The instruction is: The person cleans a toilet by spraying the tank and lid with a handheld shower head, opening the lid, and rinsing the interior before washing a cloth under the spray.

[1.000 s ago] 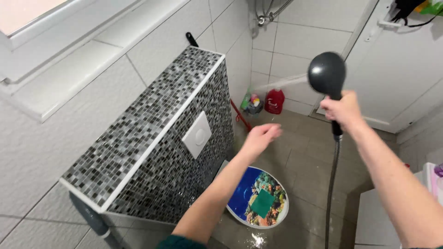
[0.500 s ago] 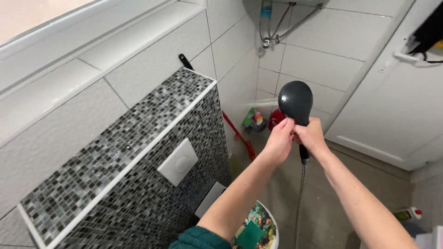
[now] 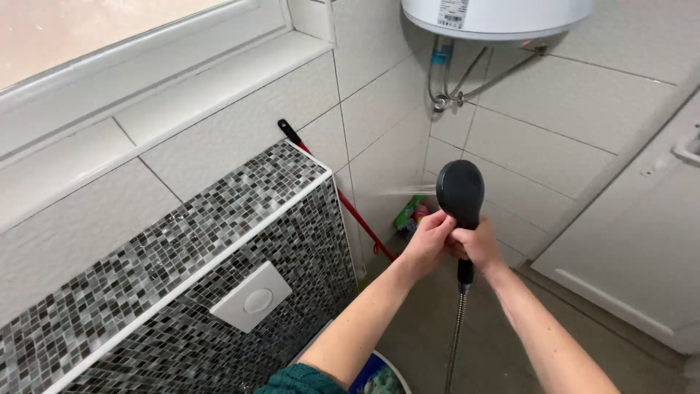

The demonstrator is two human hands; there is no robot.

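A dark grey shower head (image 3: 460,191) on a metal hose (image 3: 455,335) is held upright in the middle of the view. My right hand (image 3: 477,246) grips its handle just below the head. My left hand (image 3: 426,241) is closed on the same handle from the left, fingers touching the head's lower edge. A thin spray of water leaves the head leftward toward the white tiled wall (image 3: 379,138). Left of my arms stands a box clad in grey and black mosaic (image 3: 219,241) with a white flush plate (image 3: 251,298).
A red-handled tool (image 3: 343,197) leans in the corner behind the mosaic box. Cleaning bottles (image 3: 412,215) stand on the floor behind the shower head. A white water heater (image 3: 496,14) with pipes hangs above. A white door (image 3: 642,241) is at right; a patterned toilet lid (image 3: 375,379) is below.
My left hand rose from over the toilet lid and closed on the shower handle beside my right hand. The view tilted upward, bringing the water heater into sight.
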